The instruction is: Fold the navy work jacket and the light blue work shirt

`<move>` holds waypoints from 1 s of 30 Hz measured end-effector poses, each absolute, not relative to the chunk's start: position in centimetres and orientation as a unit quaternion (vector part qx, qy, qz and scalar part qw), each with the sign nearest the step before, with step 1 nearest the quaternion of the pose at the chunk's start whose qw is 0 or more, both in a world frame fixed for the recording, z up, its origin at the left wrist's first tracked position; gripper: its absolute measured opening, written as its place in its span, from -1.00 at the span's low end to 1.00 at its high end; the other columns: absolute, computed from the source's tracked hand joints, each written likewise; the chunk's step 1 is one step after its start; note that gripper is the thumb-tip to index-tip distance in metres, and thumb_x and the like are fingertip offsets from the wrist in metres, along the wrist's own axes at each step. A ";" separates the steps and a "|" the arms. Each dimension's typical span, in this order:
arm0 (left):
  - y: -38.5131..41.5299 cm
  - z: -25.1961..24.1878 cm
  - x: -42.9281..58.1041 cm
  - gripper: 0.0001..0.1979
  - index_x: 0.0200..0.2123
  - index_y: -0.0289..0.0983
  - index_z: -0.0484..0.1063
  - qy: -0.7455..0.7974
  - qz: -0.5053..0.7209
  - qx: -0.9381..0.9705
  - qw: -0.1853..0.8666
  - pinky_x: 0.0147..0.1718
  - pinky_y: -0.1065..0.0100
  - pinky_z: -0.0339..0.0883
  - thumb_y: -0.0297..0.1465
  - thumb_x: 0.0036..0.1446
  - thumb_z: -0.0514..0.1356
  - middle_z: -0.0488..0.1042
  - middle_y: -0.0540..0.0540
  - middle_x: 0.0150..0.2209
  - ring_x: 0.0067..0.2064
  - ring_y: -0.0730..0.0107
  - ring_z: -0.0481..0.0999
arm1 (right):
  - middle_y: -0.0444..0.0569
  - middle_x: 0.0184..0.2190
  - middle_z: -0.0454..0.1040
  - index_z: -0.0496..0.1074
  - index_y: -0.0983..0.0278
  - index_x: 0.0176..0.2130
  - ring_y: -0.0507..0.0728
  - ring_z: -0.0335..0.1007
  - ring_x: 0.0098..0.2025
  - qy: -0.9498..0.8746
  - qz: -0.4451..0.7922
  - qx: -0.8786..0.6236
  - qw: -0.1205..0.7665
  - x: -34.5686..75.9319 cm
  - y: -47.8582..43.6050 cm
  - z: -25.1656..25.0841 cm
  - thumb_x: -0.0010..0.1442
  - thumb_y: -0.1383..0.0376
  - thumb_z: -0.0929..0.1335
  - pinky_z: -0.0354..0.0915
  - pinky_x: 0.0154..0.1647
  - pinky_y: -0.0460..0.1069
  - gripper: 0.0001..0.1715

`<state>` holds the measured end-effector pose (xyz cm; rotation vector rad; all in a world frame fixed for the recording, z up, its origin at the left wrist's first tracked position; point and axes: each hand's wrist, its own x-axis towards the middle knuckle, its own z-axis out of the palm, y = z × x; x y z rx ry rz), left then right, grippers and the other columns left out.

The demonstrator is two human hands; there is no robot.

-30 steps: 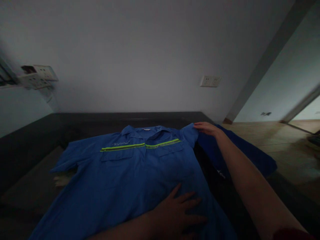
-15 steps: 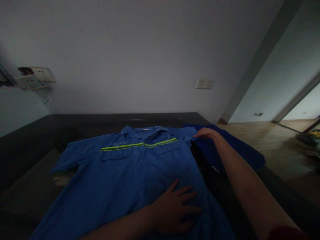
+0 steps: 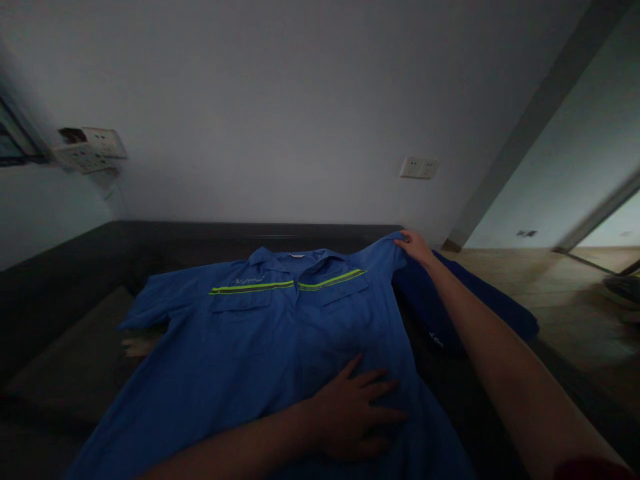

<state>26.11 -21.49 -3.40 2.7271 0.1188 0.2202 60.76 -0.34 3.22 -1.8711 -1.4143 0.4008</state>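
A blue short-sleeved work shirt point(image 3: 260, 347) with a yellow-green reflective stripe across the chest lies front up on a dark surface point(image 3: 60, 300). My left hand point(image 3: 353, 413) rests flat on the shirt's lower right front, fingers spread. My right hand point(image 3: 414, 247) reaches far out and grips the shirt's right shoulder, which is raised off the surface. The shirt's other sleeve lies spread out at the left.
A darker blue garment point(image 3: 470, 307) lies to the right of the shirt, partly under my right arm. Wall sockets point(image 3: 419, 167) sit on the back wall and more sockets point(image 3: 87, 150) on the left. Tiled floor point(image 3: 575, 293) lies to the right.
My right hand has lifted the shirt's right shoulder up and a little farther away. My left hand has stayed pressed on the shirt.
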 end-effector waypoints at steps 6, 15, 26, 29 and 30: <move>-21.5 -3.4 26.1 -0.52 0.24 -0.07 0.14 0.043 0.076 0.976 0.199 0.23 -0.20 -0.20 -0.18 0.28 -0.01 0.06 -0.11 0.32 0.34 0.07 -0.03 | 0.06 -0.24 0.54 0.43 0.32 -0.11 0.14 0.46 -0.25 -0.518 0.162 -0.768 0.340 61.7 -0.9 1.6 0.04 0.35 0.42 0.35 -0.23 0.00 -0.64; -21.5 -3.3 26.1 -0.52 0.25 -0.05 0.12 0.042 0.074 0.973 0.216 0.22 -0.23 -0.25 -0.17 0.28 -0.02 0.01 -0.12 0.34 0.34 0.07 -0.06 | -0.02 -0.54 0.47 0.29 0.43 0.03 0.07 0.35 -0.61 -0.461 0.224 -0.820 0.256 63.2 -5.0 -1.2 0.02 0.10 0.45 0.26 -0.60 -0.08 -0.31; -21.6 -3.4 26.4 -0.52 0.24 -0.06 0.12 0.044 0.065 0.979 0.190 0.23 -0.19 -0.23 -0.18 0.28 0.00 0.03 -0.13 0.33 0.34 0.09 -0.05 | -0.06 -0.39 0.47 0.13 0.27 0.21 0.03 0.41 -0.54 -0.575 0.259 -0.719 0.291 61.6 -7.1 0.7 0.09 0.47 0.32 0.36 -0.51 -0.09 -0.29; -21.6 -3.5 26.4 -0.52 0.24 -0.07 0.12 0.039 0.065 0.983 0.169 0.23 -0.18 -0.21 -0.19 0.28 0.00 0.03 -0.13 0.33 0.34 0.10 -0.04 | -0.05 -0.34 0.47 0.21 0.24 0.15 0.02 0.42 -0.53 -0.599 0.211 -0.708 0.309 61.4 -6.8 1.7 0.10 0.44 0.32 0.38 -0.47 -0.08 -0.39; -21.6 -3.6 26.4 -0.52 0.24 -0.08 0.13 0.038 0.066 0.984 0.162 0.22 -0.18 -0.20 -0.19 0.28 0.00 0.03 -0.14 0.33 0.34 0.10 -0.04 | -0.06 -0.32 0.47 0.23 0.23 0.13 0.01 0.41 -0.53 -0.604 0.189 -0.709 0.311 61.4 -6.8 1.9 0.10 0.43 0.33 0.38 -0.46 -0.07 -0.41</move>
